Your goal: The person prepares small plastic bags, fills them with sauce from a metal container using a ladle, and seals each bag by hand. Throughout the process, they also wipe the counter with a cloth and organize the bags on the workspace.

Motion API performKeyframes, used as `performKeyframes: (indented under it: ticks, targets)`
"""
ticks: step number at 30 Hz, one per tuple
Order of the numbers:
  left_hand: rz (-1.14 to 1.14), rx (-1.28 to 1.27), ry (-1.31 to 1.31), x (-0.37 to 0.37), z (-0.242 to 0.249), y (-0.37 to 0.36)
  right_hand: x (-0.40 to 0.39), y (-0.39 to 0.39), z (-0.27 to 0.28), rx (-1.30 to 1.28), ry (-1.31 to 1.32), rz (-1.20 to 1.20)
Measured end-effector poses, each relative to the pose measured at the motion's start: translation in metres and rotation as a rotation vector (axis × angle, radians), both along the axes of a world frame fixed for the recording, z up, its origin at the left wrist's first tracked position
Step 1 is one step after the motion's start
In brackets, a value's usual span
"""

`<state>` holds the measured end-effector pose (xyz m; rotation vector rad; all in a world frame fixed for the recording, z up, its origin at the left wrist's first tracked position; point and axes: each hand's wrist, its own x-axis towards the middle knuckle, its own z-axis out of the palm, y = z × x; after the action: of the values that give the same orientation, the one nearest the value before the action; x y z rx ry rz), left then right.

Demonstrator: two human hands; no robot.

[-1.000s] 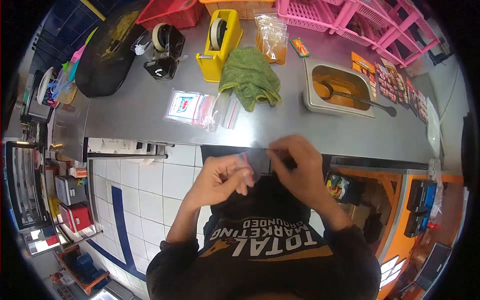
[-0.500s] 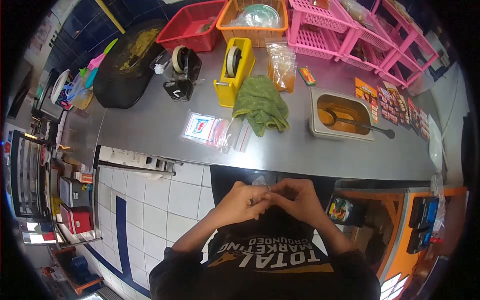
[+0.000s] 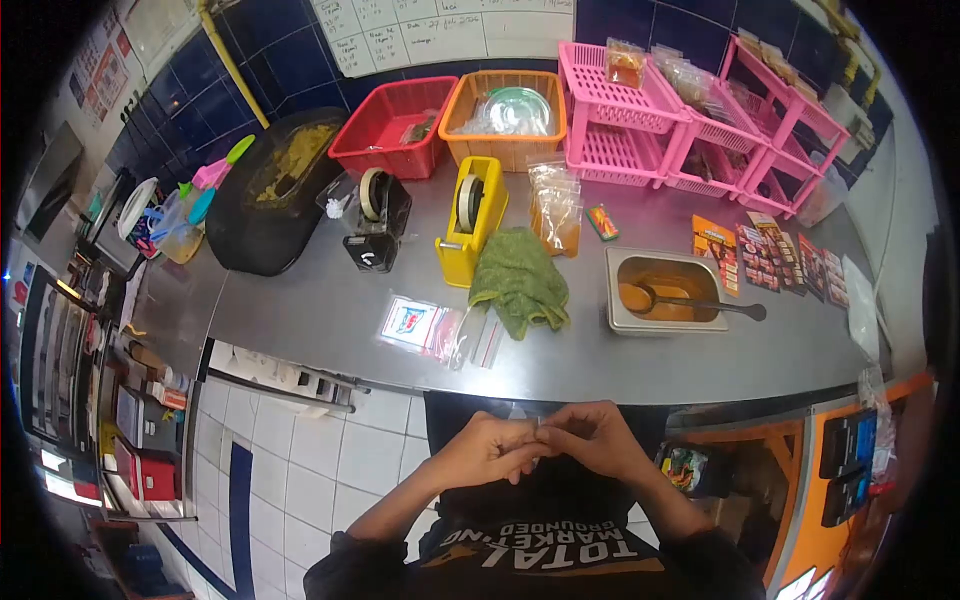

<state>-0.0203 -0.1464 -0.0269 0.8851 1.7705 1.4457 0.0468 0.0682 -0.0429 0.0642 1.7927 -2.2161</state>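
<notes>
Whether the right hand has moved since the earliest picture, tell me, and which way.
Yes. Its fingers reached over the counter's front edge; now the right hand is back from the counter, toward the body, meeting the left hand.

Black top [image 3: 480, 508] | dark sleeves [image 3: 725, 560], wrists uncovered | white "TOTAL", "GROUNDED" lettering [image 3: 585, 543] | orange-tan band [image 3: 590, 566]

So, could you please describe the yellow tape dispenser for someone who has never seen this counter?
On the metal counter, find the orange basket at the back, beside the pink racks. The yellow tape dispenser stands just in front of it, with the green cloth at its near end. Its bright yellow body sets it apart from the black dispenser on its left.
</notes>
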Motion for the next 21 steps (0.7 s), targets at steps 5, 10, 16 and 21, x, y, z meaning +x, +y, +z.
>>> performKeyframes:
  ticks: [5,10,16,21]
  targets:
    - [0.033,0.017,0.029,-0.003,-0.001,0.003,0.006,0.0,-0.006,0.071,0.111,-0.066]
    - [0.088,0.032,0.338,-0.006,-0.007,0.011,0.003,-0.008,0.035,0.475,0.352,-0.135]
    - [0.261,0.114,0.644,-0.01,0.001,0.025,-0.007,-0.004,0.043,0.58,0.381,-0.144]
    - [0.384,0.091,0.739,-0.016,0.018,0.032,-0.021,-0.001,0.05,0.688,0.546,-0.218]
